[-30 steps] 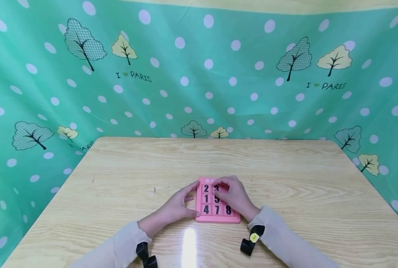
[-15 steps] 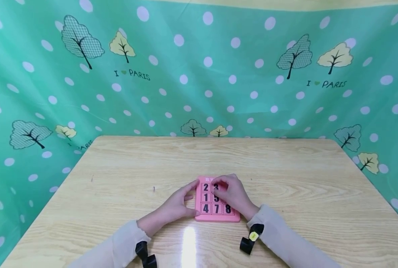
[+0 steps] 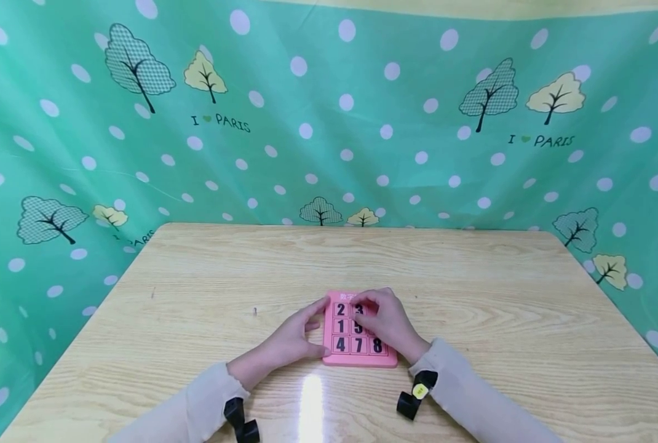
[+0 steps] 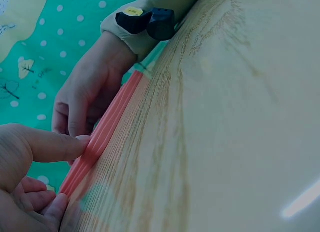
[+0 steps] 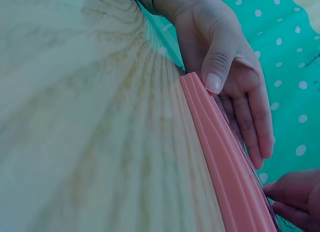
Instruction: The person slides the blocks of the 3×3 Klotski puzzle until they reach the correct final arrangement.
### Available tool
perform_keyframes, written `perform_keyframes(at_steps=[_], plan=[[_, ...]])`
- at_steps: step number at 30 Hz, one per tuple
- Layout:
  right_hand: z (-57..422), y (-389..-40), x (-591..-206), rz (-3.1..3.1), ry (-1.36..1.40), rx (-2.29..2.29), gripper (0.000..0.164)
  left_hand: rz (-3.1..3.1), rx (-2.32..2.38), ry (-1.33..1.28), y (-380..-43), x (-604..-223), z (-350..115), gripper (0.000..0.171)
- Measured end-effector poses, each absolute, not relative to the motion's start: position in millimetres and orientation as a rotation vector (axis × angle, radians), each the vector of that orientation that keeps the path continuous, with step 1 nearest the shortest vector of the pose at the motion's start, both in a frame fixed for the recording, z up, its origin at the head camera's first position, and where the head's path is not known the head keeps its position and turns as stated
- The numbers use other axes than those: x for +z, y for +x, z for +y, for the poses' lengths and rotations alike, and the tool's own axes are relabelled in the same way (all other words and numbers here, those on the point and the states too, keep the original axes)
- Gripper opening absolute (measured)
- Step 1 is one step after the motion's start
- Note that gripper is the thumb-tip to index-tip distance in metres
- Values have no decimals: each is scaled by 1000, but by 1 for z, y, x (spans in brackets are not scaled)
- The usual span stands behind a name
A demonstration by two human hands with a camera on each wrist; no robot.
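A pink number slide puzzle [image 3: 360, 362] lies flat on the table, its tiles 2, 3, 1, 5, 4, 7 and 8 at least partly visible. My left hand [image 3: 287, 341] holds its left side, thumb at the near-left corner and index finger at the far-left corner. The left wrist view has the left thumb [image 4: 62, 146] on the pink edge [image 4: 102, 134]. Over the board's right half is my right hand [image 3: 387, 320], with thumb and index fingertips a little apart at the 3 and 5 tiles. It hides the tiles at the right of the upper two rows.
The light wood table [image 3: 224, 264] spreads around the board. Small dark marks show on its surface left of the puzzle. Behind it hangs a green dotted curtain [image 3: 340, 135] with printed trees. Black cameras [image 3: 409, 403] are strapped at both wrists.
The head view shifts slightly. Both hands and the puzzle keep nearly the same places, and the visible tiles stay in the same order.
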State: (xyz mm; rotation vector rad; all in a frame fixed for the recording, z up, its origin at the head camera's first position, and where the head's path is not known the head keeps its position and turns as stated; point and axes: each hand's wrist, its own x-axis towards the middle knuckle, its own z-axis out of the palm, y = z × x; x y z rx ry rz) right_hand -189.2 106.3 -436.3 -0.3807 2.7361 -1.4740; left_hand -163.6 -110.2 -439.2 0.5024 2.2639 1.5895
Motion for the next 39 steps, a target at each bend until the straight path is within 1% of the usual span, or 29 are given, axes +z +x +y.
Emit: perform_keyframes(at_steps=[13, 25, 39], plan=[[116, -188, -435, 2768, -352, -1429, 24, 2251, 1603, 498, -163, -438, -110, 97], [120, -189, -432, 2777, -293, -1383, 22, 2234, 1611, 493, -162, -438, -111, 95], [134, -187, -439, 2748, -314, -1480, 23, 2245, 1609, 483, -162, -439, -110, 96]])
